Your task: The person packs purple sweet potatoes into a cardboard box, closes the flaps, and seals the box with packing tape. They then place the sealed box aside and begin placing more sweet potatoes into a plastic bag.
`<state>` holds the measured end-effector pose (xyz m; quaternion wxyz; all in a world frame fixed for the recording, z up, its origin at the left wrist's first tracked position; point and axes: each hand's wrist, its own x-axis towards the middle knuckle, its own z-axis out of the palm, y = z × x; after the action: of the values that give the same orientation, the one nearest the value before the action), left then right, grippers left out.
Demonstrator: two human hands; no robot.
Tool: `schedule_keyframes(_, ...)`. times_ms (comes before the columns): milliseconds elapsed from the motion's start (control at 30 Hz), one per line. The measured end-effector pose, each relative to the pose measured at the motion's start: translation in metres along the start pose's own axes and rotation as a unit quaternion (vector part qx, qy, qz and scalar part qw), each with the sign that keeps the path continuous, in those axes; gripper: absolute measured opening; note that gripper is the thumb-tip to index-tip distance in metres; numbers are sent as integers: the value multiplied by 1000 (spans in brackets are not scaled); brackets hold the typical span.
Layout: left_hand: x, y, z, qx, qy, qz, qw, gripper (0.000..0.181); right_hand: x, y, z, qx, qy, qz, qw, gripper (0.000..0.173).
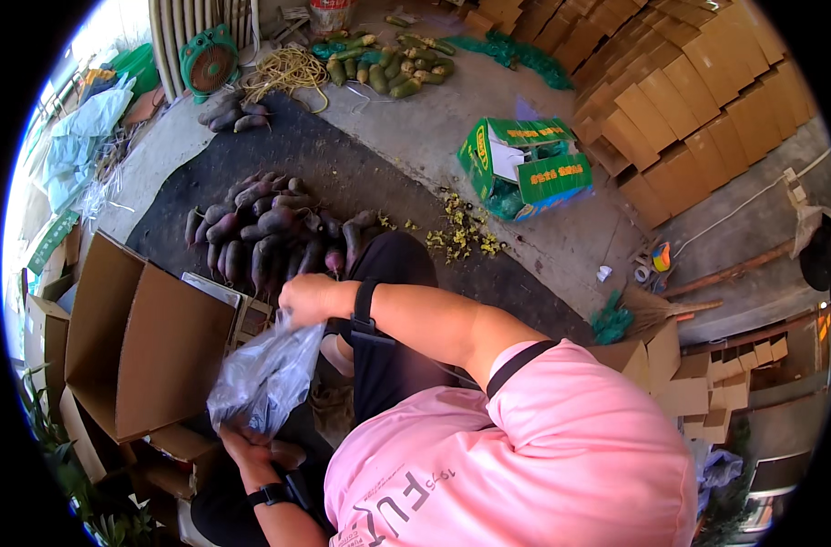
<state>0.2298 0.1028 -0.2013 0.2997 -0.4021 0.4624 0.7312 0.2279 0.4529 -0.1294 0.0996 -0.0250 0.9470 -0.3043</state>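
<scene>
A clear plastic bag (268, 379) hangs stretched between my two hands. My right hand (309, 301) has its fingers closed on the bag's upper end. The lower end rests in my left hand (248, 441), whose fingers are partly hidden by the plastic. No contents can be made out inside the bag. Just beyond my right hand lies a heap of purple-skinned radishes (272, 222) on a dark mat (361, 164). An open cardboard box (173, 342) stands close by the bag, flaps raised.
Yellow-green leaf scraps (463, 229) litter the mat near a printed green carton (555, 178). Green radishes (395, 65), a coil of yellow rope (285, 72) and a green fan (209, 63) lie farther off. Stacked cardboard boxes (689, 89) line one side; a broom (651, 308) lies on the floor.
</scene>
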Motion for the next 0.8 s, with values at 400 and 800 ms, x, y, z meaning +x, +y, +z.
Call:
schedule_keyframes(400,1,-37,7,276,54,437,854,73,32,-33,9,329,30,150,932,38)
schedule_keyframes(800,20,-6,25,42,47,308,949,19,35,-57,-9,-290,-63,-48,954,18)
